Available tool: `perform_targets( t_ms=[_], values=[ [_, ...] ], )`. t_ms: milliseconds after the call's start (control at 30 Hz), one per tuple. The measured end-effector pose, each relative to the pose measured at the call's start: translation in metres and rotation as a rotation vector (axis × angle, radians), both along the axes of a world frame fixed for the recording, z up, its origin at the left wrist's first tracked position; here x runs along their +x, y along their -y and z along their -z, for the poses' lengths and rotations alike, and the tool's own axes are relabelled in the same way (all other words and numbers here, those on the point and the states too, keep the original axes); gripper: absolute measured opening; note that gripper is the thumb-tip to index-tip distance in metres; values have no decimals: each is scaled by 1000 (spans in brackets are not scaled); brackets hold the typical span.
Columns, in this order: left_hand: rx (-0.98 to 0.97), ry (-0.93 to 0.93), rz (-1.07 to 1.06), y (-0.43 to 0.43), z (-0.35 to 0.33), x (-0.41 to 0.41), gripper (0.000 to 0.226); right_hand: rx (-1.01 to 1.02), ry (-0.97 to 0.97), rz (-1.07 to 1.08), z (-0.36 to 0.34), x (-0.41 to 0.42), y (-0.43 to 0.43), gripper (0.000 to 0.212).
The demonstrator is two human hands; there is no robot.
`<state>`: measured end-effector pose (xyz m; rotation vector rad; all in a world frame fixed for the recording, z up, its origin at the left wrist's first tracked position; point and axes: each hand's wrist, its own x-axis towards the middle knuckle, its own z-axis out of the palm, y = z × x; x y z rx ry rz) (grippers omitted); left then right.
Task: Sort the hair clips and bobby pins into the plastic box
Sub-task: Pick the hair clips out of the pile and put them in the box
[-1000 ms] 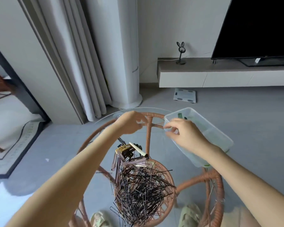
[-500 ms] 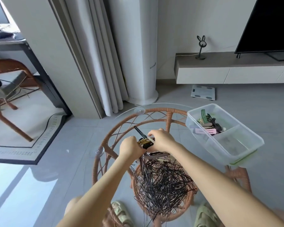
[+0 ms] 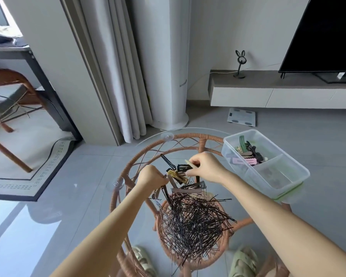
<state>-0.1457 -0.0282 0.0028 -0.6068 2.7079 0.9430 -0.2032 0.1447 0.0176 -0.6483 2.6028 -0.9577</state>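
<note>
Your right hand [image 3: 206, 168] pinches a pale hair clip [image 3: 188, 162]; the plastic box [image 3: 227, 149] lies just right of it, nearer this hand. Your left hand [image 3: 151, 176] has its fingers curled; its grasp is indeterminate.

Black bobby pins [image 3: 194, 222], pink clip [image 3: 245, 161], green clip [image 3: 242, 143], clear plastic box [image 3: 284, 188], orange-brown wicker table [image 3: 188, 135]

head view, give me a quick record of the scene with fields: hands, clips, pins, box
left hand: fingers curled beside the loose clips, grip unclear
right hand: pinches a cream clip above the loose clips
loose clips: black, gold and brown, on the glass table
bobby pins: dark heap on the table, nearer the person
plastic box: at the table's right edge, sorted clips in its far compartment
</note>
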Motion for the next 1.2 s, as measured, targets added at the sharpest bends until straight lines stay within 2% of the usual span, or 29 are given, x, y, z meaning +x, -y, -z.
perform_targets(
  t_ms=[67,167,233,333,400,567,667,867,933,1000,1067,1200],
  values=[
    [30,-64,-28,5,-7,2,17,-51,-50,34,-10,2,-7,31],
    [35,-220,-33,8,-27,3,17,-131,-128,110,-24,2,-20,19],
    [32,-308,-9,5,-42,0,20,-198,-159,184,-33,0,-31,25],
    [38,-397,27,-9,-68,-6,25,-392,-97,256,-50,1,-50,21],
    [41,-444,39,-20,-81,-13,25,-427,-28,258,-55,6,-58,15],
    [-11,-444,134,-41,-93,-23,19,-271,95,190,-30,19,-64,26],
    [-73,-442,143,-49,-94,-23,16,-230,154,225,-19,24,-67,16],
    [-100,-404,183,-58,-95,-27,19,-317,232,302,-22,27,-82,31],
    [-66,-406,178,-64,-97,-31,19,-398,242,320,-33,26,-91,26],
    [-10,-418,173,-72,-101,-37,18,-459,221,365,-48,21,-103,15],
    [60,-446,165,-85,-105,-48,18,-512,151,485,-59,7,-119,15],
    [176,-508,138,-129,-110,-86,16,-534,-40,771,-61,-38,-144,46]
  ],
)
